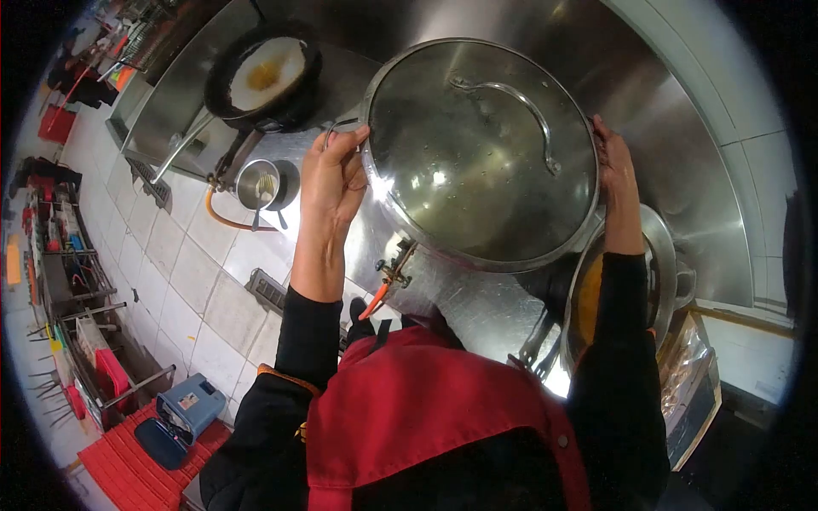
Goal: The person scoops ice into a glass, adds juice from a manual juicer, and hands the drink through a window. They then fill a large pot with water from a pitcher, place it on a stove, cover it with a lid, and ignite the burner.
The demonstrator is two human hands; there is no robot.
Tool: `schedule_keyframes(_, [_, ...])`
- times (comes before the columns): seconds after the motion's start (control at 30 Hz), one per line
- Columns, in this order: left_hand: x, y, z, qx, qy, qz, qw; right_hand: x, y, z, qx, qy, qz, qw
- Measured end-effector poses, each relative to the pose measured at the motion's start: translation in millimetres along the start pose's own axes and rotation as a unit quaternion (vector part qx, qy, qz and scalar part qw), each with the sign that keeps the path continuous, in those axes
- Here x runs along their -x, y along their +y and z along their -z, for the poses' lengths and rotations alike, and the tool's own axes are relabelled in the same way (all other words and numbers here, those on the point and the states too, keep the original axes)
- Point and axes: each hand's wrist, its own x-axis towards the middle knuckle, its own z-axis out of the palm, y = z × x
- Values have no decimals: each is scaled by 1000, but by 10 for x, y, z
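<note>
A large round pot with a glass lid (pixel 477 162) stands on the steel stove top, and an arched metal handle (pixel 520 111) crosses the lid. My left hand (pixel 334 175) is closed on the pot's left side, at its wire-like side handle. At the right side of the pot my right hand (pixel 618 162) has its fingers wrapped round the edge; what lies under those fingers is hidden. Condensation and glare cover the glass, so the contents are unclear. Below my right forearm sits a second pot (pixel 677 247) with something orange in it.
A black pan (pixel 307 72) with an egg (pixel 268 72) sits at the upper left. Near it is a small metal cup (pixel 257 185) with utensils. Gas valves (pixel 394 271) with an orange hose are at the stove's front edge. A grey-blue bin (pixel 192 407) stands on the floor.
</note>
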Motion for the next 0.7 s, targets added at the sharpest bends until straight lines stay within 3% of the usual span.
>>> schedule_keyframes(0.07, [1,-19,1,-15,1,-6,1000,166,-8,-251,-17,119,10,993])
schedule_keyframes(0.1, [-3,-16,16,-17,1,-2,1000,155,-28,-184,-17,123,8,992])
schedule_keyframes(0.17, [1,1,40,-4,-24,1,1000,139,-129,-20,59,-55,-26,996])
schedule_keyframes(0.3, [12,51,-10,-14,-11,13,1000,137,-113,-45,67,-45,-20,997])
schedule_keyframes(0.37, [2,72,-8,-26,-6,28,999,236,-79,-190,69,71,-7,995])
schedule_keyframes(0.43, [-28,64,29,-28,-16,24,999,40,-48,99,72,53,-8,996])
schedule_keyframes(0.53, [-9,79,8,-54,-8,25,998,367,-98,-260,84,94,-1,992])
schedule_keyframes(0.7, [5,156,128,-7,0,38,999,405,-54,-328,49,60,34,996])
